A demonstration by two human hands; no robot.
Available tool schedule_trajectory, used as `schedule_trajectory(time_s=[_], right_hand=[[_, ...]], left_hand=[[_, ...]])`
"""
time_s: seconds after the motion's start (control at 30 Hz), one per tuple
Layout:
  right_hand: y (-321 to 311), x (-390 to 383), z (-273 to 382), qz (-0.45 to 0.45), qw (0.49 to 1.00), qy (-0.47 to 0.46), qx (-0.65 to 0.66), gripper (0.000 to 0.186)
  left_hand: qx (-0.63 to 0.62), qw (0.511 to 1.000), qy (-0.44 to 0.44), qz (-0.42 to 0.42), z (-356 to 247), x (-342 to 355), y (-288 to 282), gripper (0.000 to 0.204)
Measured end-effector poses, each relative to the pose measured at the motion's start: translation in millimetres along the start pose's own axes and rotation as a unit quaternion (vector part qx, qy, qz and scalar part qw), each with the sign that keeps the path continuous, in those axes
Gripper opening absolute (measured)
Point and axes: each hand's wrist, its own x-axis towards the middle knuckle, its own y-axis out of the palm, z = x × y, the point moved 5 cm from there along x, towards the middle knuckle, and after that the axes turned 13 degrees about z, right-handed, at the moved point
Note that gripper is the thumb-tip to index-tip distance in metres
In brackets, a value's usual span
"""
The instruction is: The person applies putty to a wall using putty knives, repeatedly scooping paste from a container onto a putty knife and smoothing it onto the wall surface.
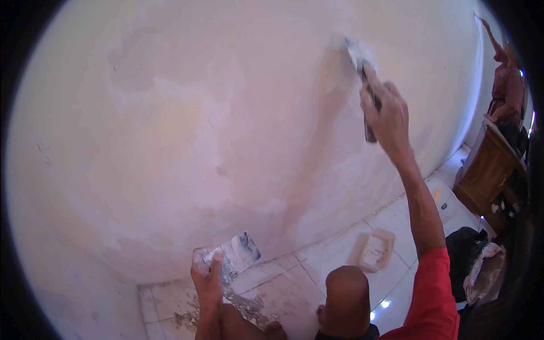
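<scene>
My right hand (391, 116) is raised to the wall, its fingers closed round the dark handle of a putty knife (359, 55). The knife's blade, smeared with whitish filler, is at the wall (255, 113), whose surface is patchy in cream, pinkish and white. Low down near the wall's foot, my left hand (207, 277) grips a flat, pale scraper plate (245, 249). Crumbly grey-white filler lies on that plate near my thumb, and a dark patch marks its far corner. Whether the knife blade presses on the wall or hovers just off it, I cannot tell.
Crumbs of plaster (243, 309) lie on the white tiled floor below my left hand. A pale rectangular tray (390, 239) sits right of my knee. Farther right are a black bag (463, 249), a whitish sack (488, 272), a wooden cabinet (484, 170) and another person (507, 88) with one arm raised.
</scene>
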Motion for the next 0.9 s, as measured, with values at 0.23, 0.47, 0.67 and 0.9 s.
schedule_trajectory(time_s=[0.23, 0.47, 0.67, 0.9], right_hand=[[46.4, -54.2, 45.5, 0.089, 0.991, -0.096, -0.018, 0.062], [39.2, -171.0, 58.1, 0.349, 0.921, -0.058, 0.164, 0.05], [58.1, -193.0, 74.5, 0.409, 0.765, 0.001, 0.497, 0.046], [93.9, -212.9, 75.4, 0.313, 0.893, -0.171, 0.273, 0.055]], left_hand=[[-0.015, 0.999, -0.012, -0.035, 0.2, -3.1, 5.9, 0.017], [-0.204, 0.975, -0.083, -0.019, 44.7, 4.6, 0.0, 0.023], [-0.3, 0.947, -0.104, 0.043, 31.7, 23.9, 31.5, 0.025], [-0.309, 0.946, -0.088, 0.043, 24.6, 11.5, 36.8, 0.026]])
